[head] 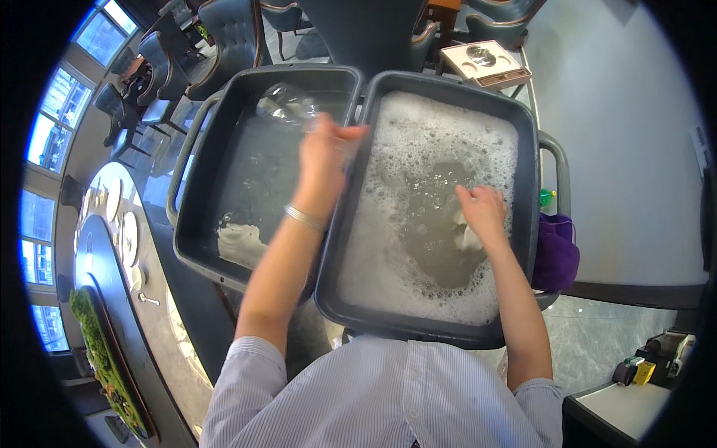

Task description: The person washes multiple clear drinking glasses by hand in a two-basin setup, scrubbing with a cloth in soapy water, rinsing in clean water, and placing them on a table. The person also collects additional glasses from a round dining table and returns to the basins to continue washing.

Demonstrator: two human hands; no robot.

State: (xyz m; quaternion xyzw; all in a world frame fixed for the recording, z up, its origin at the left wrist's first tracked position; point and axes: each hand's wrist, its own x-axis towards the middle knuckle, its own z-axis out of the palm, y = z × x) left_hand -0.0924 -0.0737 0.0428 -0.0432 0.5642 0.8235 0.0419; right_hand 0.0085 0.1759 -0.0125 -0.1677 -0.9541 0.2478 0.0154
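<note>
Blurred by motion, my left hand (327, 154) is over the inner rim between two dark grey plastic tubs. Something clear shows beside its fingers, too smeared to tell whether it is held. In the left tub (187, 235), clear glass-like or plastic pieces (287, 106) sit in water at the far end, and a whitish item (241, 243) lies near the front. My right hand (483, 210) is curled over the soapy water (440, 235) of the right tub (526, 168). A white cloth-like piece (468, 236) shows under its palm, apparently in its grip.
A purple cloth (554, 252) hangs by the right tub's handle (557, 157), near a green bottle (546, 197). Beyond stands a beige tray (484, 64). At left is a dining table (157, 319) with plates and a moss centrepiece (106, 358); leather chairs (232, 39) stand farther back.
</note>
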